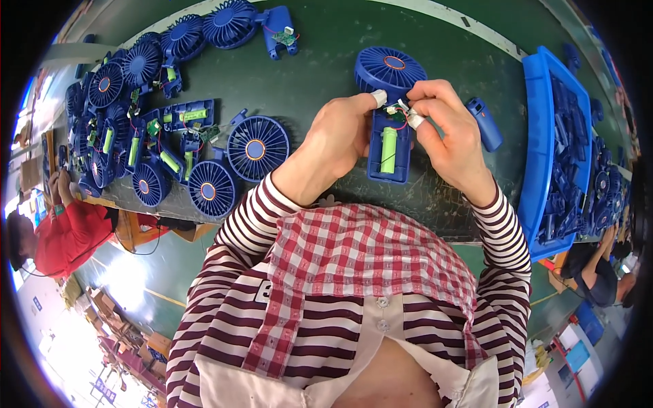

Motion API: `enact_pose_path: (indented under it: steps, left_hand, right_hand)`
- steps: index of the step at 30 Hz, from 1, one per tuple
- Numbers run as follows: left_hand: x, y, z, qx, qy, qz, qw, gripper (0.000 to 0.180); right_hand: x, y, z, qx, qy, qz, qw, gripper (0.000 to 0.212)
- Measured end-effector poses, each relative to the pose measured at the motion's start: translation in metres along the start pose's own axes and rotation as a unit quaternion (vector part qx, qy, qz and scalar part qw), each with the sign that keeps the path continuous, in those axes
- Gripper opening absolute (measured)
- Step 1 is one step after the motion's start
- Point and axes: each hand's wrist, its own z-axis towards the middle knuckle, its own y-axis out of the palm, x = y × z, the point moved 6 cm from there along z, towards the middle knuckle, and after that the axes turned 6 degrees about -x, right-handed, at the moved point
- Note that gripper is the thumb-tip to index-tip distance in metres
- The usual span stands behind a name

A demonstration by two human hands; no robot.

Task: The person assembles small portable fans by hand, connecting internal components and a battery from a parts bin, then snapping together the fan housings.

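Observation:
A blue handheld fan lies before me, its round head (389,66) pointing away and its opened handle (389,175) toward me. In the handle sits a green cylindrical battery (388,151), and above it a small green circuit board (393,114) with red wires. My left hand (340,132) grips the handle's left side, thumb by the board. Pinched together over the board's right side, thumb and fingers of my right hand (445,129) hold thin wires ending at a small white piece. White wrapping covers some fingertips. A blue handle cover (484,124) lies right of my right hand.
Several blue fans (258,148), many with opened handles, crowd the left of the dark green table (316,68). A blue bin (530,156) of blue plastic parts stands at the right. A person in red (68,234) sits at far left, another person (602,275) at far right.

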Motion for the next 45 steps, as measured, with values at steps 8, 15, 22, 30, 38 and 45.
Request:
enact_pose_path:
  steps: [8,15,22,30,38,45]
  left_hand:
    - [0.0,0.0,-0.002,-0.009,-0.012,0.005,1.0,0.035]
    - [-0.002,-0.003,-0.001,-0.008,-0.005,0.01,1.0,0.035]
    - [-0.003,-0.003,-0.002,0.004,-0.006,0.017,1.0,0.034]
    - [-0.001,0.0,-0.003,-0.011,-0.013,0.018,1.0,0.035]
    - [-0.004,-0.004,-0.002,-0.01,-0.017,0.01,1.0,0.034]
    - [-0.009,-0.009,-0.005,0.033,-0.008,0.015,0.999,0.024]
  right_hand:
    - [-0.001,0.001,0.005,-0.029,-0.043,-0.049,0.997,0.011]
    - [-0.008,0.001,0.006,-0.04,-0.086,-0.095,0.991,0.014]
    - [-0.01,0.001,0.004,-0.038,-0.093,-0.123,0.987,0.015]
    - [-0.008,0.001,0.005,-0.028,-0.083,-0.101,0.991,0.014]
    - [-0.01,0.002,0.005,-0.047,-0.093,-0.126,0.987,0.016]
    - [-0.017,0.011,0.002,-0.103,-0.094,-0.209,0.968,0.021]
